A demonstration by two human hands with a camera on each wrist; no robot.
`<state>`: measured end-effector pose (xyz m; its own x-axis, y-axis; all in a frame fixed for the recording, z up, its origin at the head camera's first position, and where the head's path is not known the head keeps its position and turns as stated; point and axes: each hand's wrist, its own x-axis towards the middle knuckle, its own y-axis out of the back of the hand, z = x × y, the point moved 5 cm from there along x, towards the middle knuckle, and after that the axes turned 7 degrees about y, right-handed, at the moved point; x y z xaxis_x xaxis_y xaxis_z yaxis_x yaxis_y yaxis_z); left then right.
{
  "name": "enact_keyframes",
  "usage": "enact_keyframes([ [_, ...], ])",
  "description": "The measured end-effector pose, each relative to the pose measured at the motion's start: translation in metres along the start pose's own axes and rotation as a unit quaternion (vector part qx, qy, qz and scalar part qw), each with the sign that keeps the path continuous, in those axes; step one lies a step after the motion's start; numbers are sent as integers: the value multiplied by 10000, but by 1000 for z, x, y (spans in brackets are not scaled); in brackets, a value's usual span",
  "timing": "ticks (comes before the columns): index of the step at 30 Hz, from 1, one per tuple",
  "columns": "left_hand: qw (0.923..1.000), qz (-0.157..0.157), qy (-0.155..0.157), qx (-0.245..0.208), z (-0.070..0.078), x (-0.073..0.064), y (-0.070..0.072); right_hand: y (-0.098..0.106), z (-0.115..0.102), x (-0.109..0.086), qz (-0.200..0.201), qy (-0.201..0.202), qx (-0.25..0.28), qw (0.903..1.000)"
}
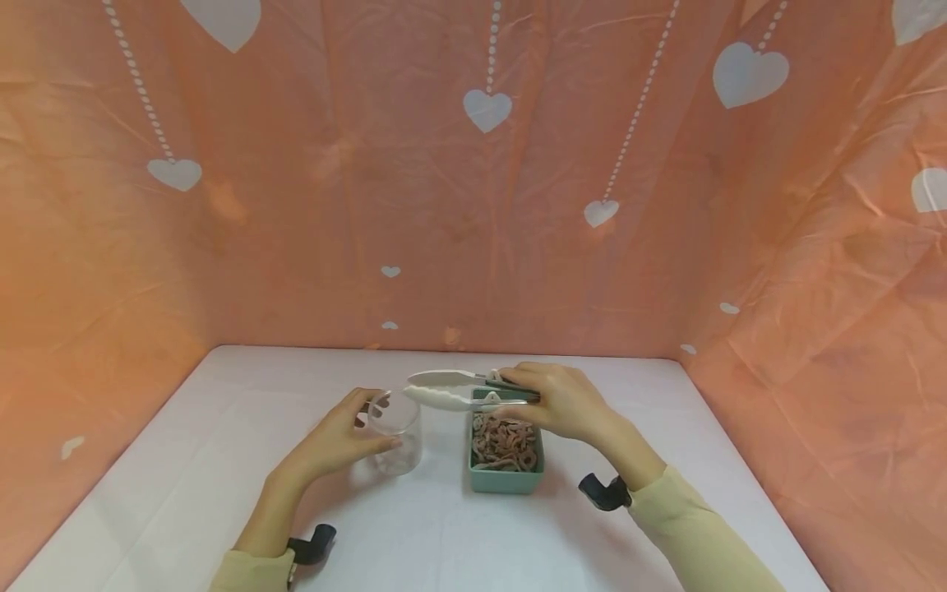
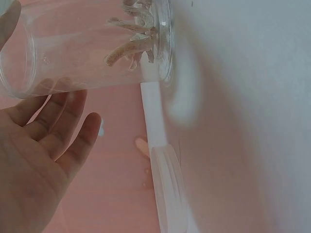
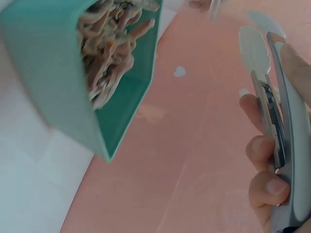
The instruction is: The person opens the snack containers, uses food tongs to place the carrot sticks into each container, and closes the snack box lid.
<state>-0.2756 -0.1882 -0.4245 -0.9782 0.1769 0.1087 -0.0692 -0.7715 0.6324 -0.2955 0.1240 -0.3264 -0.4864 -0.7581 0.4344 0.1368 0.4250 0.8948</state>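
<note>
My left hand [image 1: 333,444] holds a clear jar [image 1: 403,458], thumb on the near side and fingers on the far left. Several brownish, curled dried strips [image 2: 130,48] lie at the jar's bottom in the left wrist view. My right hand [image 1: 565,403] grips tongs [image 1: 441,400] with white scalloped heads, pointing left toward the jar's rim. The heads stand apart, and I see nothing between them. Below the tongs is a green rectangular box [image 1: 506,483] full of similar strips [image 1: 505,444]; the right hand and tongs hide its far part.
A white-covered table [image 1: 436,543] carries everything. An orange curtain [image 1: 414,205] with white hearts surrounds its back and sides. Dark wrist mounts [image 1: 605,492] stick out below both wrists. A pale translucent shape [image 2: 167,189] shows near the table edge, its kind unclear.
</note>
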Motion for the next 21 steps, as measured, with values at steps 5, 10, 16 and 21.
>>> enact_keyframes([
  [5,9999,5,93,46,-1,0,-1,10,10,-18,175,-57,52,9998],
  [10,9998,19,199,86,-2,0,0,19,21,-35,248,-160,-36,9996],
  [16,9996,38,265,57,-3,0,1,29,34,-52,34,-374,-272,9989],
  [21,9997,65,218,85,-2,0,0,33,43,-63,-272,-518,-402,9975],
])
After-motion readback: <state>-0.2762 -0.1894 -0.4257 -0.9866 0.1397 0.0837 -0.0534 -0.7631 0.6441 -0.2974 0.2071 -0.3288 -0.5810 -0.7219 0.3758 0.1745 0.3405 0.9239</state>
